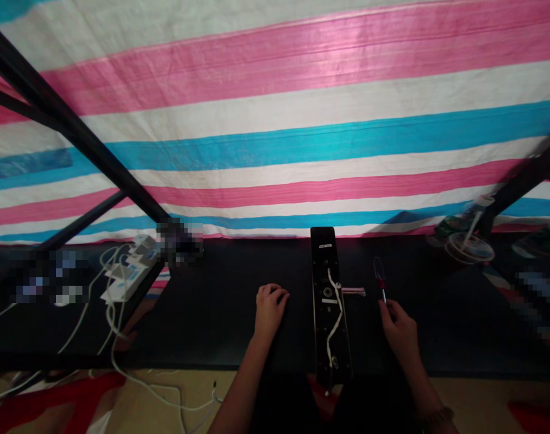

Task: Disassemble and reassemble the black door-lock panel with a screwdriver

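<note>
Backdrop sheet [275,138]: plastic-like, creased, glossy sheen where light strikes the upper pink band. Frame post [82,138]: metal by look, dark, smooth, low sheen. Tabletop [202,313]: dark, smooth, matt; base material cannot be told. Long case [322,256]: dark smooth face, shinier along its left edge; metal or plastic unclear. Cable on case [341,308]: pale, matt covering. Screwdriver [382,284]: bright metal shaft, handle of clear glossy plastic with red part. Cup [469,248]: thin transparent plastic, shiny. Power strip [121,290]: smooth white plastic, dull finish
</note>
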A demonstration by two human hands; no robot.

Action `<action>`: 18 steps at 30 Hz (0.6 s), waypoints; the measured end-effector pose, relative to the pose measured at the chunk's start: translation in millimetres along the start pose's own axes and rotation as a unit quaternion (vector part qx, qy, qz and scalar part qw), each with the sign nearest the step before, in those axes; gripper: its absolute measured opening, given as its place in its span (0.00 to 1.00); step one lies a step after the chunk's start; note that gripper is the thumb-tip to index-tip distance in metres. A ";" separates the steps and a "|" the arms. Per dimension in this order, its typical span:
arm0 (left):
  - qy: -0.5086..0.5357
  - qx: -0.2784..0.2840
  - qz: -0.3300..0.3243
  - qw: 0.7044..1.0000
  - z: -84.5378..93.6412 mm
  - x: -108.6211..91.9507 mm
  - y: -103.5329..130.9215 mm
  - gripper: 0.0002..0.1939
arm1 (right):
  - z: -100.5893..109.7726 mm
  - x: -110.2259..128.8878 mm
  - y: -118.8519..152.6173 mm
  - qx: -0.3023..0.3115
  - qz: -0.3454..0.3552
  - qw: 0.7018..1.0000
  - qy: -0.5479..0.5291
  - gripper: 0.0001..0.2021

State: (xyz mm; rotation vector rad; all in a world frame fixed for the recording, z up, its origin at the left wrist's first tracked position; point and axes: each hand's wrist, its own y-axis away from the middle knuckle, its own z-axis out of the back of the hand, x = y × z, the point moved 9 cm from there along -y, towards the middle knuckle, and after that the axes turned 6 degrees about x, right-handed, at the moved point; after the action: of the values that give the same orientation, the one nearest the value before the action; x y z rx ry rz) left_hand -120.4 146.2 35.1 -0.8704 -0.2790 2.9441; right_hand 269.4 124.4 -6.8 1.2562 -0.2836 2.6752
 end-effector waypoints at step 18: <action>-0.008 -0.038 0.034 0.999 22.2 35.5 5.6 0.08 | -0.9 22.5 -6.7 -0.076 0.113 0.978 0.155 0.34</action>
State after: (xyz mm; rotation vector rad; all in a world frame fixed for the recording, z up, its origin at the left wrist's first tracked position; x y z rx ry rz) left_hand -162.3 141.0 33.4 -0.8829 -0.3729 3.0217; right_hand 256.1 132.7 10.7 0.7883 -0.6050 2.9180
